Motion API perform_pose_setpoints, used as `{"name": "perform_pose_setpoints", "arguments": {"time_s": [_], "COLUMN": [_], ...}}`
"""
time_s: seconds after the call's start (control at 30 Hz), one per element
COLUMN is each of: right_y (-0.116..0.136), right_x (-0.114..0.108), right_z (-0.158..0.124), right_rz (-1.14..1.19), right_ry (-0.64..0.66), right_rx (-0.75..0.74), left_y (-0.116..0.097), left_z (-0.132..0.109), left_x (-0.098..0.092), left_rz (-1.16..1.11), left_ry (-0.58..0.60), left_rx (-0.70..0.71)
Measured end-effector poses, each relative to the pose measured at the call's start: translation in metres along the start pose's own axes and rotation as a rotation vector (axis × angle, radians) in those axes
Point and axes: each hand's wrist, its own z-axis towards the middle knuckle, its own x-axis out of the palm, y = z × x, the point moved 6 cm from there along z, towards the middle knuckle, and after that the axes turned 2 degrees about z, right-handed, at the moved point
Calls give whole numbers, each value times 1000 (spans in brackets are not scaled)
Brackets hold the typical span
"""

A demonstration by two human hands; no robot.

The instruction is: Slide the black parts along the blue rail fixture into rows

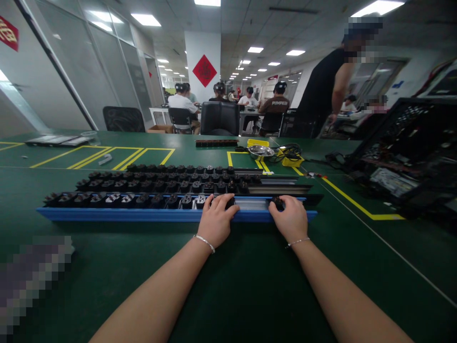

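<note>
A long blue rail (124, 215) lies across the table in front of me, holding a row of black socket modules (157, 200). My left hand (216, 219) rests on the rail, its fingers curled around a black module (229, 204) at the right end of the row. Farther right along the same rail, my right hand (291, 216) grips another black module (276, 204) between thumb and fingers. Bare light channel shows between the two hands. Behind the blue rail lie several dark rails with similar modules (132, 185). The undersides of the held modules are hidden.
A metal bowl (261, 152), a yellow tray (257, 143) and black cables (291, 151) sit beyond the rails. A dark open-framed rack (400, 138) stands at right. Another dark strip (216, 143) lies farther back. A person (321, 85) stands beyond the table.
</note>
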Motion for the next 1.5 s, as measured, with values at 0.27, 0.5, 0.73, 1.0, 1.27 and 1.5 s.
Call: {"name": "perform_pose_setpoints", "arguments": {"time_s": [0.27, 0.5, 0.73, 1.0, 1.27, 1.5], "right_y": [-5, -11, -15, -22, -25, -31], "right_x": [-5, -5, -8, -10, -14, -14], "right_z": [1, 3, 4, 4, 5, 6], "right_rz": [-39, -68, -81, -127, -133, -146], "right_ry": [-8, -12, -23, -7, -33, -27], "right_rx": [50, 60, 70, 144, 138, 154], "left_y": [0, 0, 1, 0, -1, 0], "left_z": [0, -1, -1, 0, 0, 0], "left_x": [0, 0, 0, -3, -4, -4], "left_rz": [-13, -8, -7, -22, -26, -31], "left_ry": [-6, 0, 6, 7, -3, -5], "left_rx": [0, 5, 11, 12, 11, 7]}}
